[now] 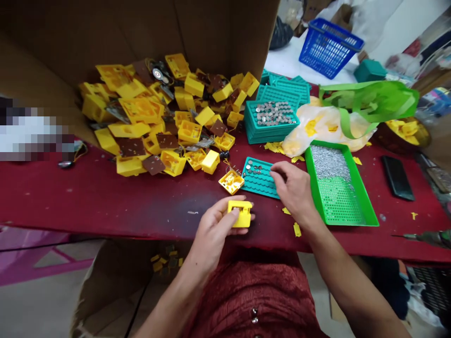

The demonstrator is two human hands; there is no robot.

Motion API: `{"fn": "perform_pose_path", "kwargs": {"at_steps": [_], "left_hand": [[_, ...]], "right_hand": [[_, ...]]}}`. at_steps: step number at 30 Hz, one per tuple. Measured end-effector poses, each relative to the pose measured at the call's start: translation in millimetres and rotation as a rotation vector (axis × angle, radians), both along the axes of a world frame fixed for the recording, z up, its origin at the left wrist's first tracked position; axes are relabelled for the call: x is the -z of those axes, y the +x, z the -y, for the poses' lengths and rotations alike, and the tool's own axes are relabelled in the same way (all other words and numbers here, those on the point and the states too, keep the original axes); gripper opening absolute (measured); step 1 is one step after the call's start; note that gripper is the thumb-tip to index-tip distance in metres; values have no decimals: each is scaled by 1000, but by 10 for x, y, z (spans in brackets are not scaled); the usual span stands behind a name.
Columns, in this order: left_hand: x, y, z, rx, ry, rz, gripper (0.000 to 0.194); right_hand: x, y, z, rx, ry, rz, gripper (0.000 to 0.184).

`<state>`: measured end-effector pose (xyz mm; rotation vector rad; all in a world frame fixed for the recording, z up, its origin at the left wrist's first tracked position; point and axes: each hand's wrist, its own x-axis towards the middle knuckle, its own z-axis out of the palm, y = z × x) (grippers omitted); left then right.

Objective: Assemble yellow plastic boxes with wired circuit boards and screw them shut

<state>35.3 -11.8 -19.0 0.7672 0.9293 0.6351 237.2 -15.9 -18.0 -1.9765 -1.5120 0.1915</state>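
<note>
My left hand grips a small yellow plastic case, thumb pressed on its face, just above the table's front part. Over the right end of a ridged teal tray is my right hand, its thumb and fingertips pinched together; whatever they hold, if anything, is too small to tell. Several small round metal cells lie at the tray's left end. An open yellow case with wiring inside rests against the tray's left edge.
A heap of yellow cases with brown boards fills a cardboard box. Stacked teal trays bear more round cells. A green tray of small metal pieces, a black phone and a screwdriver-like tool lie right.
</note>
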Motion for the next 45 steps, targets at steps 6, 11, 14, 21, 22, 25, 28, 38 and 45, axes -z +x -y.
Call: {"fn": "perform_pose_path", "kwargs": {"at_steps": [6, 11, 14, 21, 22, 25, 28, 38, 45], "left_hand": [[-13, -50, -32, -32, 56, -30, 42], [29, -40, -49, -42, 102, -28, 44], [47, -18, -62, -49, 67, -2, 40], [53, 71, -43, -58, -26, 105, 33], [58, 79, -37, -53, -26, 108, 35], [78, 99, -24, -47, -2, 81, 44], [92, 131, -18, -53, 35, 41, 49], [133, 225, 43, -7, 254, -62, 44], [69, 202, 128, -19, 310, -186, 43]], "right_hand": [[96, -96, -207, -73, -150, 192, 17], [126, -129, -207, -64, -188, 250, 18], [98, -115, -151, -82, -201, 245, 12], [92, -15, -133, -121, -222, 216, 9], [90, -9, -129, -122, -202, 198, 9], [26, -49, -50, -96, -67, 12, 8], [-90, -202, 117, -74, 11, -359, 6], [-31, -534, 332, -31, -114, -700, 8], [-94, -441, 313, -29, -168, -611, 12]]}}
